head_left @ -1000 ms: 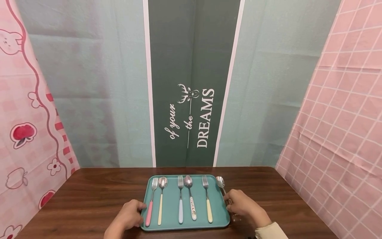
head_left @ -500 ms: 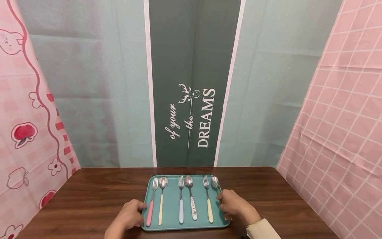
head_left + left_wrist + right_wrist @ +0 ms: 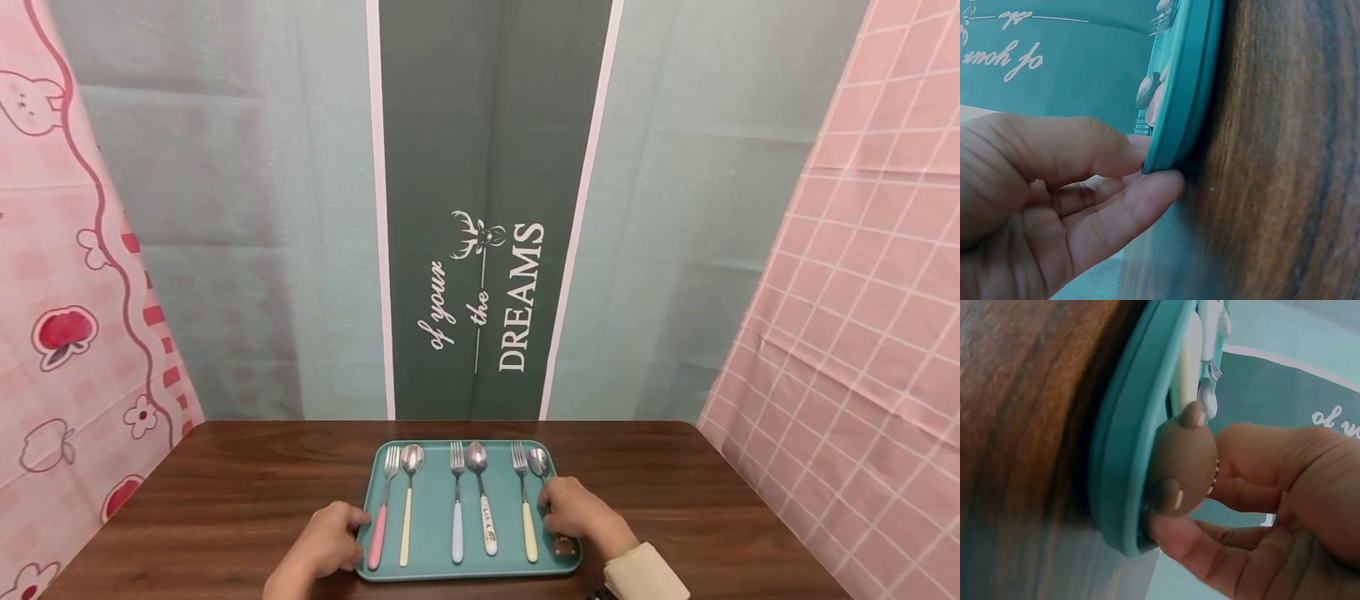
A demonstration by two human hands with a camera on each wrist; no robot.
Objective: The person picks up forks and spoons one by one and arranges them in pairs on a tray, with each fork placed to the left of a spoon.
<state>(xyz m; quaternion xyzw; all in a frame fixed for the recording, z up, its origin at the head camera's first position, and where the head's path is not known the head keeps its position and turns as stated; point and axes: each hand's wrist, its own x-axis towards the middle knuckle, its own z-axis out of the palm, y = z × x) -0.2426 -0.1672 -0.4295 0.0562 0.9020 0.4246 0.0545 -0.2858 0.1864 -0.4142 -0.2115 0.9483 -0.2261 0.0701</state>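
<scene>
A green tray (image 3: 431,517) lies on the table with forks and spoons in a row. My left hand (image 3: 322,537) pinches its left rim between thumb and fingers, as the left wrist view shows close up. On the right side, my right hand (image 3: 581,510) holds a spoon (image 3: 537,460) by its handle, just inside the tray's right rim. That handle ends in a brown bear head (image 3: 1182,465); the hand hides its middle. Beside it lies a fork with a pale yellow handle (image 3: 529,533).
Further left in the tray are a white-handled spoon (image 3: 489,525), a blue-handled fork (image 3: 457,531), a yellow-handled spoon (image 3: 406,529) and a pink-handled fork (image 3: 377,537). Around the tray stretches the brown wooden table (image 3: 225,500). Cloth hangings (image 3: 315,250) stand behind and at both sides.
My right hand has moved left with the bear-handled spoon, from over the tray's right edge to inside it beside the yellow-handled fork. The left hand stays on the rim.
</scene>
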